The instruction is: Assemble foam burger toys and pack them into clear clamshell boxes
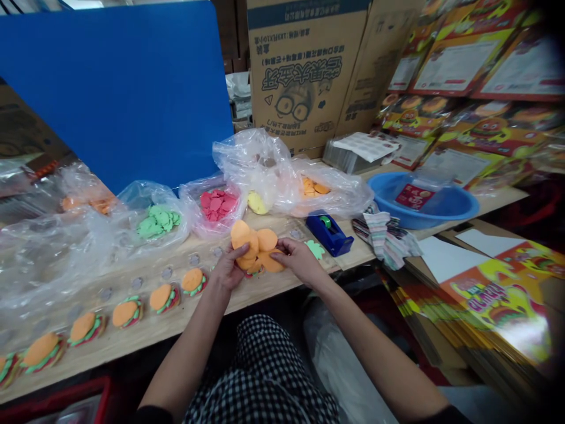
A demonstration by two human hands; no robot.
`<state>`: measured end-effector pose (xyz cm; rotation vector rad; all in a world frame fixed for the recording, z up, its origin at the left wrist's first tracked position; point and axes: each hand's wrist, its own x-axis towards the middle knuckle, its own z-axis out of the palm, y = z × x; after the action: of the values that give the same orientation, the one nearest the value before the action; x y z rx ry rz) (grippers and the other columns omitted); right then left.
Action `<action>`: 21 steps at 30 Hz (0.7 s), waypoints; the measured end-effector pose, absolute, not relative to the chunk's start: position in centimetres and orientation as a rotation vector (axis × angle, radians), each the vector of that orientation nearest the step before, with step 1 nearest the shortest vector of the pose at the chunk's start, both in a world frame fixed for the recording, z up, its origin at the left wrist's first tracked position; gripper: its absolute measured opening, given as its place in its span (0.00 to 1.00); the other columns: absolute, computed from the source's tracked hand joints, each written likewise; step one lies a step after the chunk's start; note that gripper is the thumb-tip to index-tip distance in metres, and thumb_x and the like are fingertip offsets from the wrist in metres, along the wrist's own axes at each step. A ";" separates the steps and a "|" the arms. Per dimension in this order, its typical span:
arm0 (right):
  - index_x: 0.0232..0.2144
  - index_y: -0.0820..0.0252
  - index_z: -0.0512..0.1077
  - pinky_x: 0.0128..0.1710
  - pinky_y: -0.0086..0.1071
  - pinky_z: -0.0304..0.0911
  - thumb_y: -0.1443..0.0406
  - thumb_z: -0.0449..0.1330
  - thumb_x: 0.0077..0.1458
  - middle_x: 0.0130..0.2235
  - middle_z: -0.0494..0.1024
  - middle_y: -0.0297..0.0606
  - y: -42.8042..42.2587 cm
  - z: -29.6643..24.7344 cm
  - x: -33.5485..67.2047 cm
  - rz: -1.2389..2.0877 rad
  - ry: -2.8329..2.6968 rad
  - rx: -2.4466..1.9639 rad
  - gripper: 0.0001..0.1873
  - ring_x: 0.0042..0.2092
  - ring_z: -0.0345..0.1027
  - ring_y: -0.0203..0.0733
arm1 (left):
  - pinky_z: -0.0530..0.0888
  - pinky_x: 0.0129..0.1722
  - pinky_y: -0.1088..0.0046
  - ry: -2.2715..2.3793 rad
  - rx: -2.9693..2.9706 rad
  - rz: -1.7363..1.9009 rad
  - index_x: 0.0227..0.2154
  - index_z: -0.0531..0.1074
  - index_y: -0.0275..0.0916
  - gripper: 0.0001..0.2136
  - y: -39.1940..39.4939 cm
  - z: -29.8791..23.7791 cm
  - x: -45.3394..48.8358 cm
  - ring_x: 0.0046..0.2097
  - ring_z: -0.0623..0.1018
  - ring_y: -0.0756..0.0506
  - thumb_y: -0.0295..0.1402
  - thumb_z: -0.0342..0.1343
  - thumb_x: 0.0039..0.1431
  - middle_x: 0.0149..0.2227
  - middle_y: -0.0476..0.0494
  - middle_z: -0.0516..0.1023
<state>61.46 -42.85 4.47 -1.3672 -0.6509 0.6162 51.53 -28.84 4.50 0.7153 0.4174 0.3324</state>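
Note:
My left hand (227, 268) is closed on several thin orange round pieces (245, 242), fanned out above the front of the table. From the other side my right hand (300, 259) pinches an orange round piece (271, 260) at the edge of the same bunch. Beneath the hands, a layered stack with red and green edges is mostly hidden. To the left runs a row of small toy-like burgers, the closest an orange-topped burger (194, 281) with green and red layers. A green frilly piece (315, 249) lies just beyond my right wrist.
Clear plastic bags hold green pieces (159, 222), red pieces (217, 204) and orange pieces (314, 187) along the back. A blue tape dispenser (330, 234), striped gloves (386, 235) and a blue basin (424, 215) stand to the right. Printed cardboard sheets (498, 294) are stacked lower right.

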 end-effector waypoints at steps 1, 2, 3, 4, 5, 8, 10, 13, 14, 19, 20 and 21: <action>0.32 0.60 0.72 0.35 0.32 0.63 0.66 0.62 0.38 0.31 0.76 0.33 -43.1 4.4 61.7 0.631 -0.673 -1.381 0.13 0.33 0.68 0.37 | 0.74 0.35 0.73 0.422 0.708 0.329 0.39 0.69 0.37 0.15 -28.8 4.5 51.6 0.34 0.77 0.48 0.19 0.54 0.47 0.33 0.46 0.77; 0.33 0.60 0.72 0.36 0.32 0.63 0.67 0.61 0.38 0.32 0.76 0.33 -43.3 4.4 61.8 0.646 -0.689 -1.395 0.14 0.34 0.68 0.37 | 0.74 0.35 0.73 0.426 0.699 0.323 0.40 0.69 0.37 0.15 -28.7 4.4 51.7 0.34 0.77 0.48 0.19 0.54 0.47 0.33 0.46 0.77; 0.34 0.61 0.72 0.36 0.32 0.63 0.67 0.61 0.39 0.33 0.76 0.34 -43.5 4.4 62.0 0.659 -0.696 -1.412 0.14 0.34 0.68 0.37 | 0.74 0.35 0.73 0.432 0.687 0.314 0.40 0.68 0.37 0.15 -28.7 4.4 51.8 0.35 0.77 0.48 0.19 0.54 0.47 0.34 0.46 0.77; 0.35 0.61 0.72 0.37 0.32 0.63 0.67 0.61 0.39 0.34 0.76 0.35 -43.7 4.4 62.2 0.669 -0.697 -1.431 0.15 0.34 0.68 0.37 | 0.74 0.36 0.72 0.440 0.672 0.308 0.41 0.68 0.37 0.15 -28.7 4.4 51.9 0.35 0.77 0.48 0.20 0.53 0.48 0.34 0.46 0.77; 0.35 0.62 0.72 0.37 0.32 0.63 0.67 0.60 0.39 0.35 0.76 0.36 -43.9 4.5 62.3 0.678 -0.695 -1.453 0.15 0.35 0.68 0.37 | 0.74 0.37 0.71 0.454 0.654 0.301 0.41 0.68 0.37 0.15 -28.8 4.5 52.0 0.35 0.77 0.48 0.20 0.53 0.49 0.34 0.45 0.77; 0.35 0.63 0.71 0.36 0.31 0.62 0.66 0.60 0.39 0.35 0.76 0.36 -44.7 4.7 62.8 0.705 -0.684 -1.519 0.16 0.34 0.68 0.37 | 0.73 0.40 0.68 0.499 0.582 0.297 0.41 0.69 0.36 0.13 -28.9 4.4 52.3 0.35 0.76 0.47 0.21 0.52 0.50 0.34 0.44 0.77; 0.35 0.63 0.71 0.36 0.30 0.62 0.65 0.61 0.39 0.34 0.76 0.36 -45.2 4.9 63.0 0.709 -0.683 -1.560 0.16 0.34 0.67 0.36 | 0.72 0.42 0.65 0.516 0.531 0.312 0.39 0.70 0.36 0.12 -28.9 4.2 52.5 0.36 0.76 0.47 0.21 0.51 0.51 0.34 0.45 0.77; 0.34 0.63 0.72 0.35 0.30 0.62 0.65 0.60 0.39 0.33 0.75 0.35 -45.9 4.9 63.4 0.684 -0.690 -1.625 0.15 0.33 0.67 0.36 | 0.70 0.46 0.59 0.511 0.452 0.377 0.37 0.70 0.36 0.10 -28.6 3.9 52.7 0.37 0.76 0.47 0.22 0.50 0.52 0.33 0.47 0.77; 0.34 0.63 0.72 0.34 0.30 0.61 0.65 0.60 0.40 0.33 0.75 0.35 -46.1 4.9 63.5 0.672 -0.697 -1.649 0.15 0.33 0.67 0.36 | 0.69 0.47 0.57 0.497 0.425 0.410 0.37 0.70 0.36 0.09 -28.4 3.8 52.8 0.38 0.76 0.47 0.22 0.49 0.53 0.32 0.47 0.77; 0.34 0.62 0.71 0.35 0.32 0.61 0.66 0.57 0.44 0.34 0.74 0.37 -48.0 4.2 65.7 0.384 -0.782 -1.889 0.11 0.34 0.66 0.38 | 0.63 0.51 0.53 0.435 0.361 0.547 0.36 0.69 0.37 0.09 -27.0 4.5 52.3 0.39 0.76 0.48 0.23 0.47 0.56 0.33 0.48 0.78; 0.33 0.61 0.71 0.36 0.33 0.61 0.67 0.56 0.45 0.34 0.73 0.37 -48.3 4.1 66.4 0.248 -0.817 -1.965 0.10 0.35 0.66 0.39 | 0.63 0.52 0.52 0.436 0.362 0.556 0.36 0.69 0.36 0.09 -26.7 4.8 52.2 0.40 0.76 0.48 0.23 0.46 0.56 0.33 0.48 0.78; 0.33 0.61 0.71 0.37 0.34 0.60 0.68 0.55 0.46 0.35 0.72 0.38 -48.6 3.9 67.1 0.099 -0.853 -2.038 0.09 0.36 0.65 0.40 | 0.63 0.52 0.52 0.438 0.364 0.559 0.36 0.69 0.36 0.09 -26.5 5.0 52.1 0.40 0.75 0.48 0.23 0.46 0.56 0.33 0.48 0.78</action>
<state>67.10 -48.59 3.89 -2.0375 -0.8527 0.0989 52.05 -26.52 4.98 0.3645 0.4384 0.5591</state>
